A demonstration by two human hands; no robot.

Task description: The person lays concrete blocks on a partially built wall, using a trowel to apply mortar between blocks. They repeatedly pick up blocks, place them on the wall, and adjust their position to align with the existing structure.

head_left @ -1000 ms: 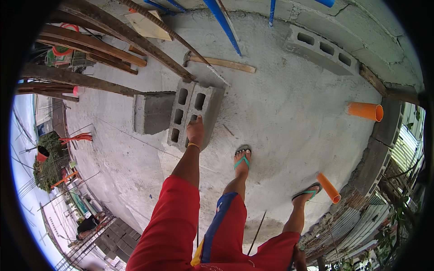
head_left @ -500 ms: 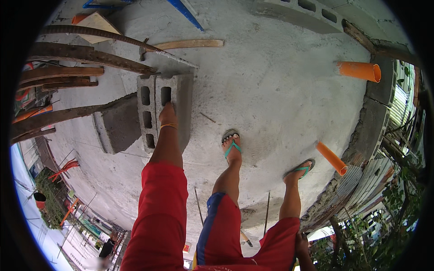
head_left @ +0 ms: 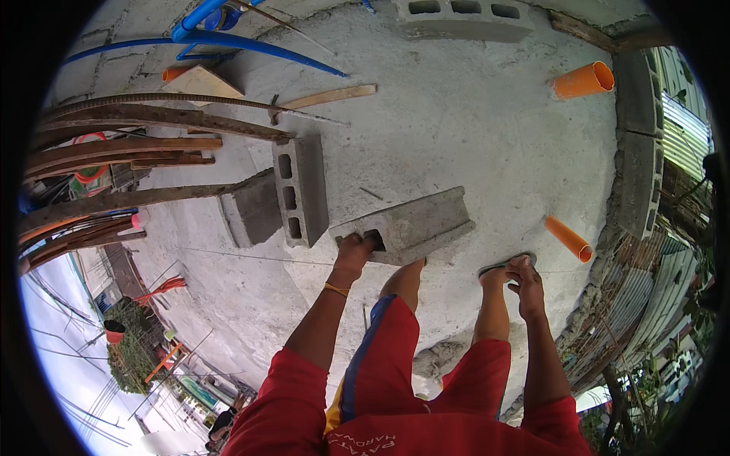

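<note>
Concrete block (head_left: 426, 223), left end grasped by left grip (head_left: 354, 256), body extending rightward, right grip (head_left: 526, 286) released, apart

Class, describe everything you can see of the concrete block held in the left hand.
The block is long, grey and rough-faced, apparently concrete. A broad face shows, with a raised lip along its lower edge; a dark hollow opens near its left end, where the left hand grips it. It slants, right end higher in the picture, and the left leg disappears behind it. Whether it touches the floor cannot be told.
</note>
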